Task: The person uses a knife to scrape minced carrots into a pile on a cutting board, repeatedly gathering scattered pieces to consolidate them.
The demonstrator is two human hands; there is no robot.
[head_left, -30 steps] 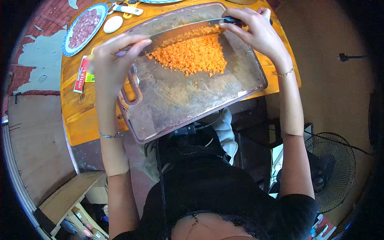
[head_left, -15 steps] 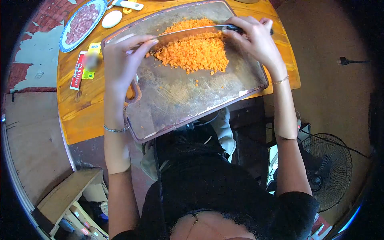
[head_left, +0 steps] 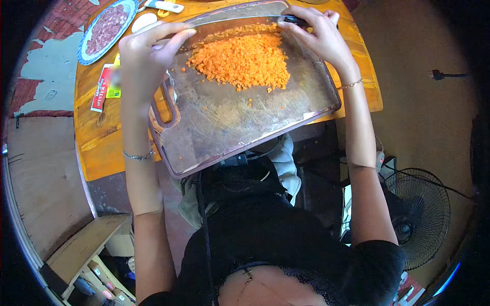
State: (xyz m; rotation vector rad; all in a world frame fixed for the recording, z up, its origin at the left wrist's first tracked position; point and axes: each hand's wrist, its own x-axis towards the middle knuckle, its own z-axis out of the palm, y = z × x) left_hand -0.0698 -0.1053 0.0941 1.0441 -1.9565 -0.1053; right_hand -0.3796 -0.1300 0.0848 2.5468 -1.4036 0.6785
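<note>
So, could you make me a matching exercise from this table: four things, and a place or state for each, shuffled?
1. Black-handled metal knife
2. Finely chopped orange pieces
3. Blue-rimmed white oval plate
4. Flat red-and-white packet

A. Lies beside a flat yellow packet
B. Bears pinkish meat
C. Held between left hand and right hand
D. Heaped on the worn brown board

Pairs: 1-C; 2-D; 3-B; 4-A

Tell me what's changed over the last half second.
The right hand and left hand have moved the knife forward, from across the chopped orange pieces to their far edge. Nothing was taken hold of or let go: the right still grips the black handle, the left pinches the blade's other end. The cutting board and the plate of meat stayed put.
</note>
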